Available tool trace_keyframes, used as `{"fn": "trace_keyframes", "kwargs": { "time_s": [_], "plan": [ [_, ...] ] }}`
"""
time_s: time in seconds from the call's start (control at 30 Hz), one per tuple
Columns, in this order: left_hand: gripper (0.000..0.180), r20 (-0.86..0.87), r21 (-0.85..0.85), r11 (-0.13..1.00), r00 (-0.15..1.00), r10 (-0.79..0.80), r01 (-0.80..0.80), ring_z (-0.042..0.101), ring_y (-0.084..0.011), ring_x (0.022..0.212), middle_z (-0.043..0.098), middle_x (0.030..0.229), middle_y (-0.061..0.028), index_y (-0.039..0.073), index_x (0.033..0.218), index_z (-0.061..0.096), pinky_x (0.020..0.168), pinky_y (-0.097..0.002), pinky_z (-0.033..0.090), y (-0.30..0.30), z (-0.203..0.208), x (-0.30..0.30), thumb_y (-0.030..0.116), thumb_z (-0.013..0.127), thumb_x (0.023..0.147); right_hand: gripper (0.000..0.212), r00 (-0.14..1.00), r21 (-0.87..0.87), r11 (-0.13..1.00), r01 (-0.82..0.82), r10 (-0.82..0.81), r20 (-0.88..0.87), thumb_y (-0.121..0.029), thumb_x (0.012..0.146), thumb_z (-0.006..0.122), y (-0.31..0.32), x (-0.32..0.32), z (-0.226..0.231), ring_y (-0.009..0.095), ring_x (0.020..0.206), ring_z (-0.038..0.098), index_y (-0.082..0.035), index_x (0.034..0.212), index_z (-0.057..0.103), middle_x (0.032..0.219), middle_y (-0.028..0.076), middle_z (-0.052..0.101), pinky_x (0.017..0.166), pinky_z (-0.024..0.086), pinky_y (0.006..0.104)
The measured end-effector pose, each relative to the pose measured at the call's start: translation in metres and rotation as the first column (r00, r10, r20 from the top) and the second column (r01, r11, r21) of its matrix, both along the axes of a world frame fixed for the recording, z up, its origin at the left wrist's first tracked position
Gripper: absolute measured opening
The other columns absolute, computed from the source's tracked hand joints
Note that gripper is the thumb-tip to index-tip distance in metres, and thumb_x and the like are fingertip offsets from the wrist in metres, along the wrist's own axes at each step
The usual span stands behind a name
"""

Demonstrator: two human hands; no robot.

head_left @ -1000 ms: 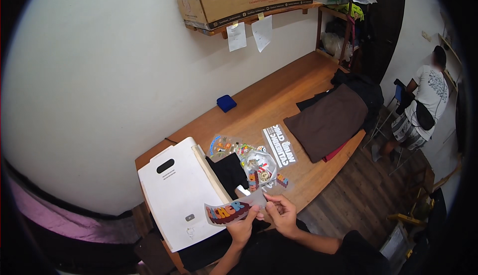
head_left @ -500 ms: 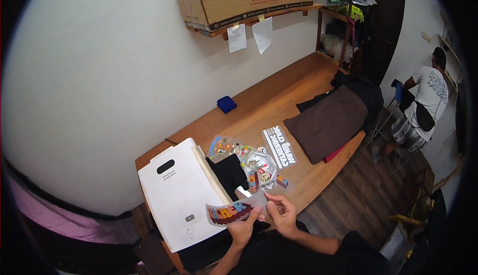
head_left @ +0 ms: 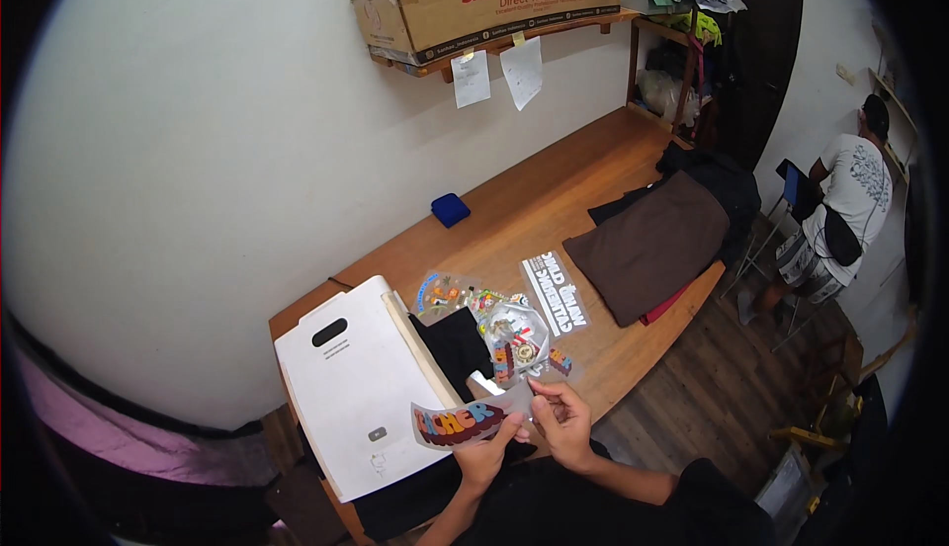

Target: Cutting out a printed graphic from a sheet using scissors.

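Note:
My left hand pinches a clear transfer film printed with colourful block lettering, thumb on top. At the film's right end, the fingers of my right hand are closed on its edge. The film is held in the air, slightly curved, above the front edge of a white flat-topped machine. Just beyond my hands, several colourful printed films lie on the table, along with a clear plastic piece holding small prints. A black cloth sits between them and the machine.
A film with white lettering lies on the wooden table, beside a brown folded garment on dark fabric. Near the wall is a small blue item. A shelf carries a long cardboard box. Another person is at the right.
My hands and the film stay almost in place, with only a slight shift of the film. The other person's upper body has moved a little.

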State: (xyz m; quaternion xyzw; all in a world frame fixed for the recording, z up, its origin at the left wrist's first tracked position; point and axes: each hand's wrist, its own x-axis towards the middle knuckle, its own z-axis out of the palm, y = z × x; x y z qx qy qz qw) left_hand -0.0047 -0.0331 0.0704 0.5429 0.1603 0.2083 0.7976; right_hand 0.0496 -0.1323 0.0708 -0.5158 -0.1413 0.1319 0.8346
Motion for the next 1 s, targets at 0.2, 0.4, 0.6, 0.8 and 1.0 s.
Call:
{"fn": "trace_keyframes", "kwargs": {
  "time_s": [0.2,0.4,0.6,0.8,1.0],
  "plan": [
    [0.021,-0.003,0.006,1.000,1.000,0.004,-0.004,0.057,-0.0162,0.056,0.058,0.073,-0.0117,-0.006,0.092,0.049,0.049,-0.0250,0.050,0.000,-0.003,0.001,-0.003,0.060,0.075,0.023,1.000,0.018,1.000,0.001,-0.001,0.001,-0.004,0.085,0.049,-0.002,0.001,-0.010,0.002,0.070,0.049,0.002,0.107,0.050,0.094,0.005,0.056,0.055,0.039,0.0137],
    [0.021,-0.007,0.026,1.000,1.000,0.010,-0.009,0.057,-0.0165,0.056,0.057,0.072,-0.0115,-0.006,0.092,0.049,0.049,-0.0254,0.050,0.001,-0.004,0.000,-0.003,0.060,0.075,0.022,1.000,0.051,0.999,-0.013,0.013,-0.003,-0.005,0.085,0.049,0.000,0.001,-0.010,0.000,0.067,0.047,0.001,0.107,0.050,0.091,0.004,0.056,0.053,0.036,0.0131],
    [0.024,0.007,-0.015,0.999,0.999,0.032,-0.032,0.057,-0.0172,0.055,0.057,0.073,-0.0123,-0.006,0.095,0.048,0.049,-0.0256,0.050,0.000,-0.007,0.001,-0.004,0.060,0.075,0.024,0.999,0.027,0.999,-0.036,0.036,-0.030,-0.006,0.086,0.048,-0.001,0.004,-0.004,-0.001,0.060,0.043,0.001,0.109,0.049,0.087,0.004,0.056,0.047,0.030,0.0132],
    [0.026,-0.003,-0.057,0.994,0.995,0.096,-0.096,0.057,-0.0173,0.054,0.057,0.073,-0.0127,-0.007,0.097,0.048,0.048,-0.0254,0.049,0.001,-0.001,0.002,-0.003,0.060,0.074,0.025,0.973,0.161,0.980,-0.116,0.144,-0.179,-0.008,0.087,0.047,-0.007,0.004,-0.008,-0.001,0.051,0.033,0.001,0.110,0.046,0.077,0.001,0.053,0.043,0.024,0.0147],
    [0.027,-0.009,-0.067,0.990,0.992,0.127,-0.128,0.056,-0.0165,0.054,0.057,0.073,-0.0120,-0.007,0.097,0.048,0.047,-0.0242,0.049,0.002,-0.001,0.003,-0.003,0.061,0.074,0.024,0.971,-0.016,0.984,-0.177,0.172,-0.165,-0.009,0.086,0.050,-0.013,0.001,-0.016,-0.001,0.054,0.036,0.002,0.106,0.047,0.076,-0.001,0.050,0.044,0.026,0.0142]
  ]
}}
